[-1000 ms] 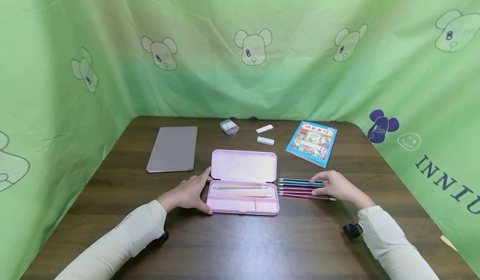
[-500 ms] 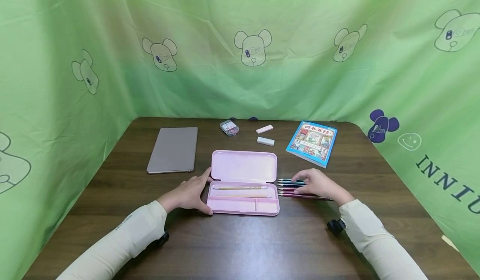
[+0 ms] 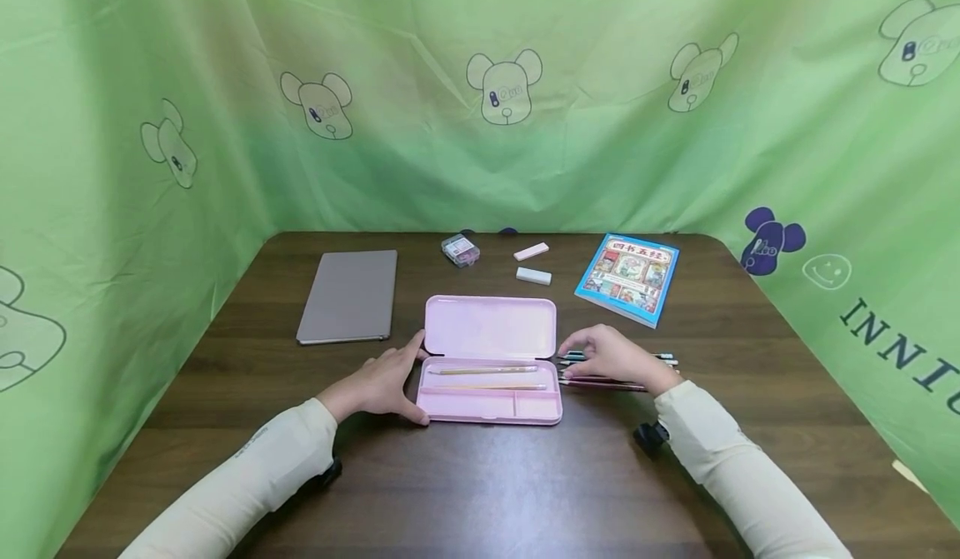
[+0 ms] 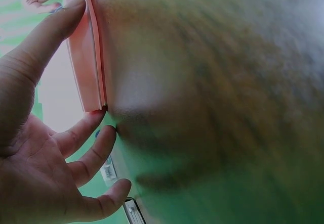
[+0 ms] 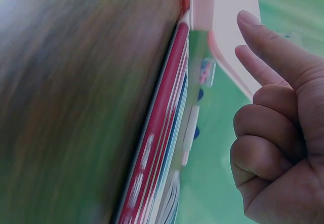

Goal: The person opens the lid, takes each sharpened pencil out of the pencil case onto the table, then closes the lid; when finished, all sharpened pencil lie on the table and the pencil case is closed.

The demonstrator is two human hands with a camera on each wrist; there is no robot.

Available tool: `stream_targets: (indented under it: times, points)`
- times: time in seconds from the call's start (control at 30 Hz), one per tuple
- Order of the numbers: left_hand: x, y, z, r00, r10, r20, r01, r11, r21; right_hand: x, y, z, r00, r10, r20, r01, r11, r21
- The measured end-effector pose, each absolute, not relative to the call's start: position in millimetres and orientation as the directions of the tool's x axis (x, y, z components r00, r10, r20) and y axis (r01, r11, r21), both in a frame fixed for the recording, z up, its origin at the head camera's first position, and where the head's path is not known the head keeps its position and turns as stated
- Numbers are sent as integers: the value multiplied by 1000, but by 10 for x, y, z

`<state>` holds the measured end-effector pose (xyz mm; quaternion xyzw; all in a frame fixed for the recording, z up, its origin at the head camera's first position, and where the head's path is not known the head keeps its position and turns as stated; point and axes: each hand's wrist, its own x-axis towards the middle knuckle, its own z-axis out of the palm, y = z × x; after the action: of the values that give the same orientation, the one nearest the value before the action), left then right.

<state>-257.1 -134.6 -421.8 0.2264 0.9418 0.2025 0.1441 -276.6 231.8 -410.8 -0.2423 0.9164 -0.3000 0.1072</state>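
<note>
An opened pink pencil case (image 3: pixel 465 410) lies at the table's middle, lid tipped back, with two pencils (image 3: pixel 487 370) in its long compartment. My left hand (image 3: pixel 381 384) spreads along its left end. In the left wrist view, the thumb (image 4: pixel 71 19) touches the case's wall and the index finger reaches its corner. Right of the case lie several dark red and teal pencils (image 5: pixel 163 107), side by side. Above their case-side ends is my right hand (image 3: pixel 609 354). Thumb and index finger extend apart, other fingers curl in, and nothing shows between them.
A grey notebook (image 3: pixel 349 296) lies at the back left. Behind the case are a small clear box (image 3: pixel 460 251) and two white-and-pink erasers (image 3: pixel 533 276). At the back right lies a blue-edged book (image 3: pixel 628 279). Green cloth (image 3: pixel 405 167) hangs behind the table.
My right hand has slid left above the pencils, from their far ends to beside the case, uncovering their right ends. My left hand stays at the case's left end.
</note>
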Motion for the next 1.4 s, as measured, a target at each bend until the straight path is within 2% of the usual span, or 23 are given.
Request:
stream_targets:
  times: [0.37,0.57,0.87,1.07,1.4]
  points:
    - [-2590,-1330,-4220,-857,488,-168,373,810,452,-2806,2026,-4146,-805,-578,-135,-393,690,-608]
    - [-2575,-1323,-4210,-856,487,-173,369,810,455,-2808,1919,-4206,-759,-636,-139,-481,692,-539]
    - [-2579,-1340,-4206,-861,480,-171,367,816,446,-2793,1842,-4167,-743,-657,-127,-539,699,-469]
    - [-2571,-1344,-4207,-862,479,-166,366,814,451,-2782,1890,-4164,-751,-657,-71,-530,663,-528]
    - [-2558,-1364,-4231,-855,493,-159,380,806,454,-2703,2159,-4179,-832,-554,-29,-438,688,-578]
